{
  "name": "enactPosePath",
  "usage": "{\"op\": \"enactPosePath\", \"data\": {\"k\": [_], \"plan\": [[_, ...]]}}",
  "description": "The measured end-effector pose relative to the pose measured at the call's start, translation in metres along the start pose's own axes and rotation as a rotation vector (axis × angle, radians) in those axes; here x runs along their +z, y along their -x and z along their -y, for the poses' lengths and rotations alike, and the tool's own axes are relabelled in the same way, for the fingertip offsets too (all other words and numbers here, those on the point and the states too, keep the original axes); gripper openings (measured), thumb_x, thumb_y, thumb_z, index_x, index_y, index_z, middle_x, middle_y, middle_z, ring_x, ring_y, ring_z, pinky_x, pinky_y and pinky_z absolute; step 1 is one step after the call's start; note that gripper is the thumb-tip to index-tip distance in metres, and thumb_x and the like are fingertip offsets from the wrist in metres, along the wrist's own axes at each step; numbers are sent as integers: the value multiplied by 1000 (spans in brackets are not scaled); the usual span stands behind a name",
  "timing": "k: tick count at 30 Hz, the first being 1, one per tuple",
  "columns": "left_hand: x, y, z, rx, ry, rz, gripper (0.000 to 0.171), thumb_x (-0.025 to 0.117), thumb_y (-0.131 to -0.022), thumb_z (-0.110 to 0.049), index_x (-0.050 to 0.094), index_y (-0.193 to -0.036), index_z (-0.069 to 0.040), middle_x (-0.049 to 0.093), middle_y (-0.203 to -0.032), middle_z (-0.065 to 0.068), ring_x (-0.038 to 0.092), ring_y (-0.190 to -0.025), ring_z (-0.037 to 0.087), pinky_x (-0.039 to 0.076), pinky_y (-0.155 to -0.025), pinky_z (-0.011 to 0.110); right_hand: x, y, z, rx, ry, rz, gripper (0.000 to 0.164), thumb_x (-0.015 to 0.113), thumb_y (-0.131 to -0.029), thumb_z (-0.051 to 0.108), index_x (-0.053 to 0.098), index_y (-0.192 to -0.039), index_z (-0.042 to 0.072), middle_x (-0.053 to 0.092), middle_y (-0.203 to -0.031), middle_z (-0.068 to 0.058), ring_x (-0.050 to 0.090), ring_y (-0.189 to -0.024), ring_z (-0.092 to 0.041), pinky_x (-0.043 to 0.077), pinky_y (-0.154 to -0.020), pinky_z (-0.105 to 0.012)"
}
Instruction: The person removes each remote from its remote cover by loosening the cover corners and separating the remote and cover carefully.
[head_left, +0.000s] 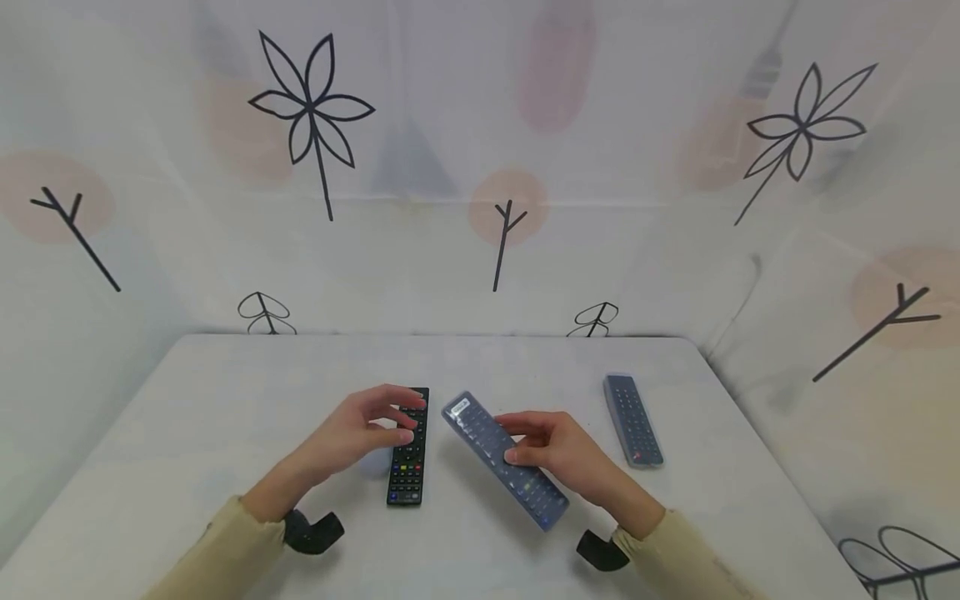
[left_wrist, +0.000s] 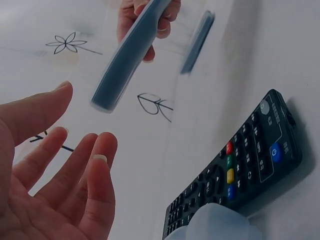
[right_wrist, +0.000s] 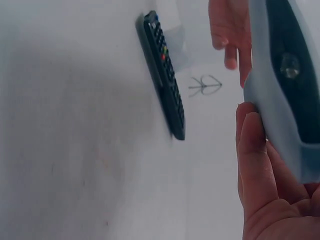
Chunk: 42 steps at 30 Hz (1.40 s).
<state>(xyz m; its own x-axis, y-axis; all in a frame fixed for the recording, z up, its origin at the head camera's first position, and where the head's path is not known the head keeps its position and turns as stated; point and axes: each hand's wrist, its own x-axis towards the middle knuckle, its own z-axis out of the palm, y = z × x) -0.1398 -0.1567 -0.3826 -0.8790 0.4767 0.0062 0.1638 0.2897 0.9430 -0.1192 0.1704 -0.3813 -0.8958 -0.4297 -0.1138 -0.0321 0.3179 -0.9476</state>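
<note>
My right hand (head_left: 558, 446) holds a remote control in a blue-grey cover (head_left: 487, 433), thumb on its button side and fingers behind. This remote hangs tilted above the table, and its dark underside shows in the right wrist view. My left hand (head_left: 341, 437) holds nothing, its fingers loosely bent and apart. It hovers at a bare black remote control (head_left: 407, 479), hiding part of it in the head view. That remote lies buttons up, with coloured keys and a blue power button in the left wrist view. Beside it lies a pale, translucent piece (left_wrist: 215, 222).
A second covered remote (head_left: 633, 421) lies on the right side of the white table (head_left: 247, 400). Patterned cloth (head_left: 420, 267) with line-drawn plants rises behind the table and along its sides.
</note>
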Motion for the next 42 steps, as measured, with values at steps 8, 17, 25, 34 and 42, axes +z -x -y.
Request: {"op": "enactPosePath", "data": {"k": [8,17,25,34,42], "plan": [[11,-4,-6,38,3,49,51,77,-89,-16,58,-136,-18,59,-134,3,63,-107,23,52,-89,38,17,-1,6,-8,-2,48,47,76,-88,14,64,-133,8,64,-128,-12,65,-92,-22,53,-75,-29],[17,-7,-4,60,-6,55,54,77,-88,-14,57,-138,-13,57,-133,7,61,-106,25,52,-88,35,21,-2,7,-11,-28,66,47,76,-88,12,63,-133,8,64,-128,-12,64,-92,-22,53,-74,-29],[19,-8,-6,104,23,71,55,78,-85,-6,58,-137,-11,60,-125,9,62,-100,26,54,-85,33,23,-2,8,-8,-79,98,44,73,-90,8,63,-133,5,65,-126,-12,63,-91,-23,52,-75,-28],[19,-6,-10,118,98,107,44,76,-85,-2,66,-127,-12,62,-116,10,64,-95,29,55,-81,36,20,-2,7,-36,-109,161,38,64,-95,4,62,-133,3,64,-129,-13,63,-97,-23,53,-81,-29],[20,-8,-9,183,57,71,41,79,-83,-4,67,-122,-8,65,-104,11,63,-89,27,54,-74,32,17,-5,1,-26,-129,227,40,64,-98,12,60,-137,7,63,-131,-11,62,-103,-24,53,-86,-34]]}}
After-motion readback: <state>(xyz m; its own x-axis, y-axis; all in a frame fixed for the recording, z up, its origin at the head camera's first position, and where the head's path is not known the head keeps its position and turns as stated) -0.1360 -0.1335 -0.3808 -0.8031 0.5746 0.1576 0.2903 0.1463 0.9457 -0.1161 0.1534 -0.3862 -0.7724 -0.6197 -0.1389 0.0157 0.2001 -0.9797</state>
